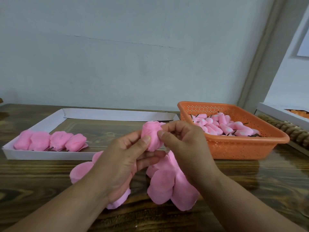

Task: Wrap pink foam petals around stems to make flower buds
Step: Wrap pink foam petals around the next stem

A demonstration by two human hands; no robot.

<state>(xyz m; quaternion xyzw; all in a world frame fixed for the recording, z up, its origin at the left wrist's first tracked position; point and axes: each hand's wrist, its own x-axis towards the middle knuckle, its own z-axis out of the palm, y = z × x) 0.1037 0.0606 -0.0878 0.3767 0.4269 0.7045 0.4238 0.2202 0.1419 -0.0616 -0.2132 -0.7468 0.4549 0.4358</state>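
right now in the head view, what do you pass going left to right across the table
white cardboard tray holding finished pink buds → left hand → bud being wrapped, held by both hands → right hand → orange basket of pink foam cores on stems

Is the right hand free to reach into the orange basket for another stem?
Probably not yet. The right hand is pinching the pink bud that the left hand also holds. The orange basket sits open just beside it with nothing between, so once it lets go the way looks free.
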